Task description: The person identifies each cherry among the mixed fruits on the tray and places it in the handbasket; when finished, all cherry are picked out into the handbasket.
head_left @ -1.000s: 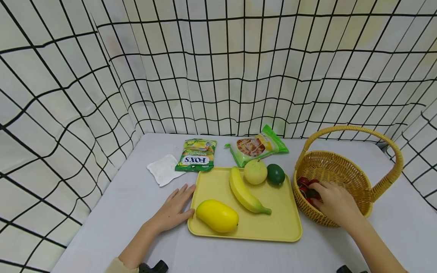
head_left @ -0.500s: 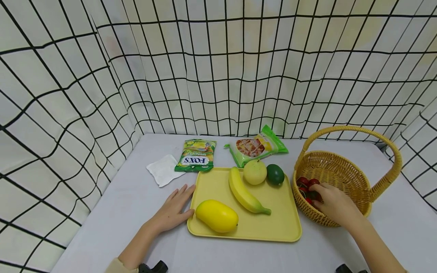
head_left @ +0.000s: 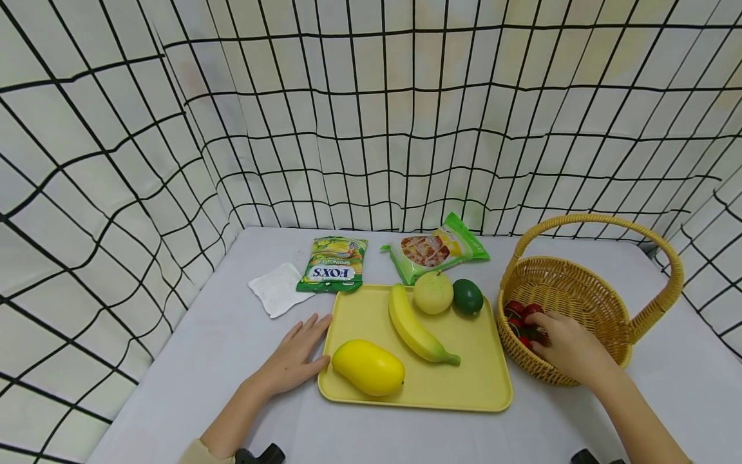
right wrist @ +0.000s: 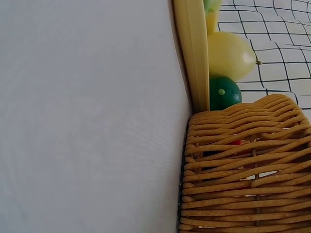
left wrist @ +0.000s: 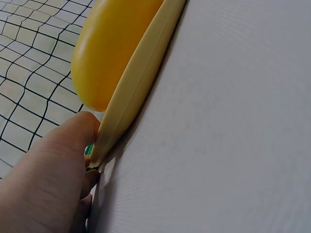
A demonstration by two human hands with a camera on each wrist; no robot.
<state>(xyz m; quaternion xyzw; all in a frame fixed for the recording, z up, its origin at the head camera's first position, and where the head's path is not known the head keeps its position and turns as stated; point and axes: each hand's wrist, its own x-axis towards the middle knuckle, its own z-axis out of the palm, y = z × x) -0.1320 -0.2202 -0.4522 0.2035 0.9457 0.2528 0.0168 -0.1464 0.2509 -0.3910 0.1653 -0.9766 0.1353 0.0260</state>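
Note:
My left hand (head_left: pixel 292 361) lies on the table at the tray's left side, fingers spread, thumb tip at the rim. In the left wrist view, the left thumb (left wrist: pixel 73 136) touches the edge of the yellow tray (left wrist: pixel 131 82). Closest to that hand is a yellow mango (head_left: pixel 369 367), lying on the tray. My right hand (head_left: pixel 570 345) reaches down into the wicker basket (head_left: pixel 580 274), its bent fingers among several shiny red cherries (head_left: pixel 513 308). I cannot tell whether it pinches one. In the right wrist view, the basket's woven wall (right wrist: pixel 248 194) hides this hand.
On the tray lie a banana (head_left: pixel 417 328), a pale round fruit (head_left: pixel 433 293) and a dark green fruit (head_left: pixel 467 297). Behind are a FOX'S candy bag (head_left: pixel 333 264), a green snack bag (head_left: pixel 435 250) and a white cloth (head_left: pixel 279 290). The basket handle (head_left: pixel 597 219) arches overhead.
The right fingers shift very slightly among the cherries in the basket. The left hand, the tray and its fruit stay where they were.

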